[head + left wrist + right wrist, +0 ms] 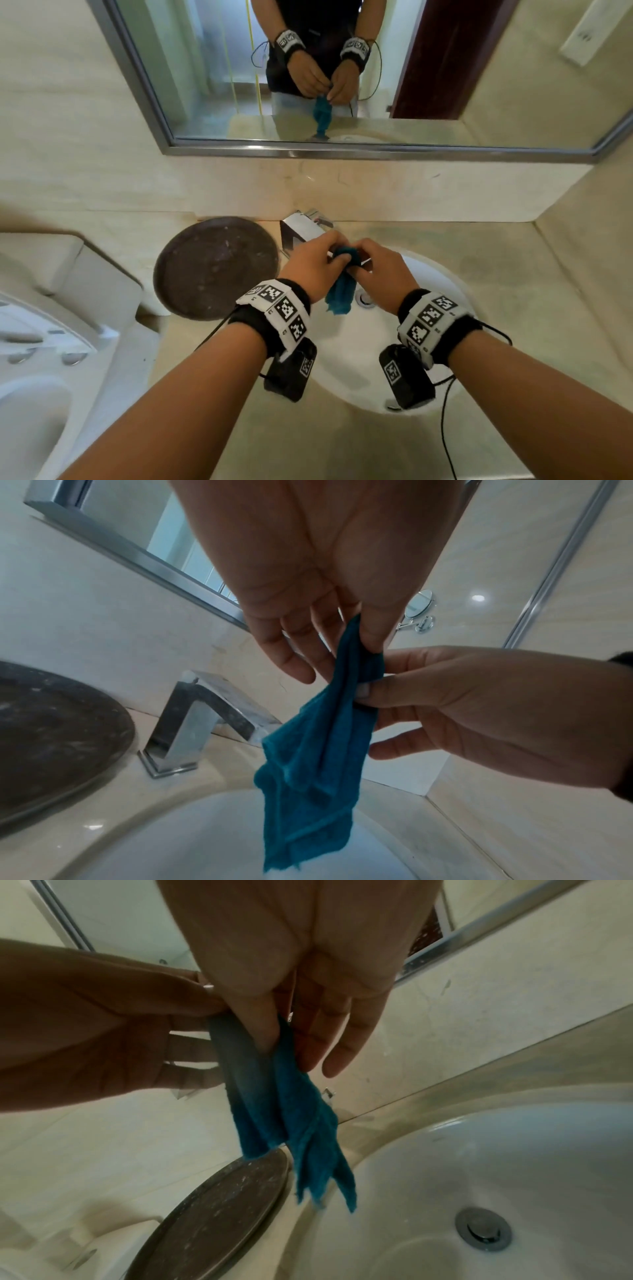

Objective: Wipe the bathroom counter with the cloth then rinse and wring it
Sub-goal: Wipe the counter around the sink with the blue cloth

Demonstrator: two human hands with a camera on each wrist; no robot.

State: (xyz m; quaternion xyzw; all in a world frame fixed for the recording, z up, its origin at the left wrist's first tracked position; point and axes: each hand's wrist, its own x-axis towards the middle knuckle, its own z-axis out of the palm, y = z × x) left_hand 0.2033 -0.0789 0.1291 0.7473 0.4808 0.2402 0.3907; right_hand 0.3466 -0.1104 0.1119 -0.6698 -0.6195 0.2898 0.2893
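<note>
Since the left hand (313,265) and right hand (380,270) only pinch the top of the limp teal terry cloth (339,296) hanging over the white oval basin (442,274), a loosened fingertip could drop it toward the drain.

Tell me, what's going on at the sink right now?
Left hand and right hand pinch cloth top. Cloth hangs over basin. Nothing blocking.
</note>
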